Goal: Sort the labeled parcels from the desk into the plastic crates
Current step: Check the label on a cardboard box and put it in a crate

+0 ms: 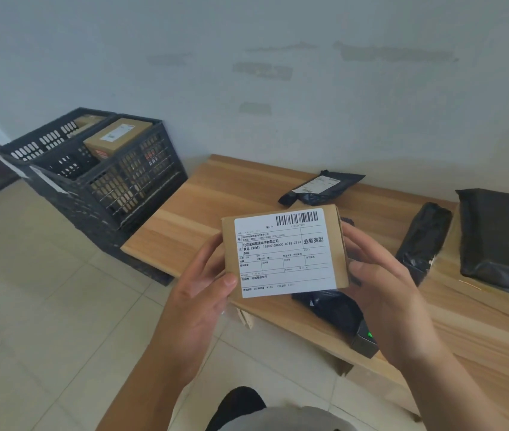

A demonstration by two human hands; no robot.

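I hold a small cardboard parcel (pixel 284 251) with a white barcode label facing me, above the near edge of the wooden desk (pixel 203 200). My left hand (pixel 203 287) grips its left side, thumb on the lower corner. My right hand (pixel 380 284) grips its right side, fingers curled behind. Two black plastic crates (pixel 129 185) stand on the floor left of the desk; the nearer one holds a labeled cardboard box (pixel 116 136), the farther crate (pixel 45 141) shows another box.
Black poly-bag parcels lie on the desk: a labeled one (pixel 321 188) at the back, a narrow one (pixel 424 237), a large one (pixel 505 237) at right, and one (pixel 331 306) under my hands. A small dark device with a green light (pixel 366 339) sits near the desk edge. Tiled floor lies at left.
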